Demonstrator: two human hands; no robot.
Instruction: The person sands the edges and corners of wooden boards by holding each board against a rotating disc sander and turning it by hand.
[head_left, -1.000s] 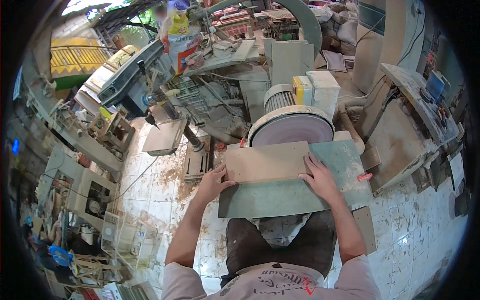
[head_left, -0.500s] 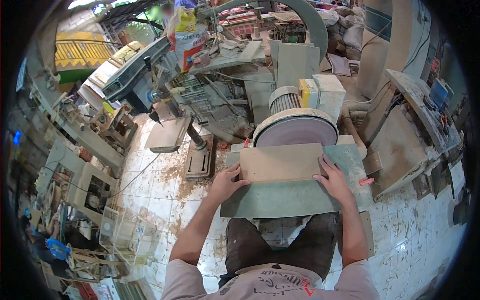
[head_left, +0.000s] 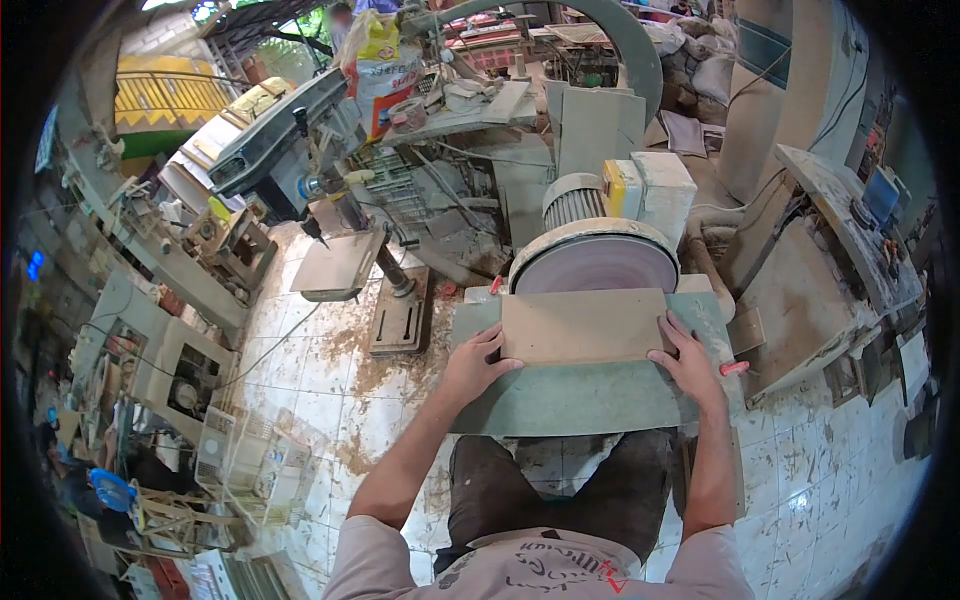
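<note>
A flat rectangular wooden board (head_left: pixel 585 328) lies on the green worktable (head_left: pixel 570 400) in front of me. Its far edge meets, or nearly meets, the face of a disc sander (head_left: pixel 595 270); I cannot tell whether they touch. My left hand (head_left: pixel 478 365) grips the board's left end, thumb along the near edge. At the opposite end, my right hand (head_left: pixel 692 362) holds it the same way, fingers over the right edge. The lower part of the sanding disc is hidden behind the board.
A drill press (head_left: pixel 335 265) stands on the floor to the left, its base amid wood dust. Red clamp handles (head_left: pixel 734 368) stick out beside the worktable. On the right is a dusty bench (head_left: pixel 850 225) with tools. Plastic crates (head_left: pixel 255 465) sit at lower left.
Both hands and the board have slid to the right along the disc sander's face. The grip on the board's two ends is the same.
</note>
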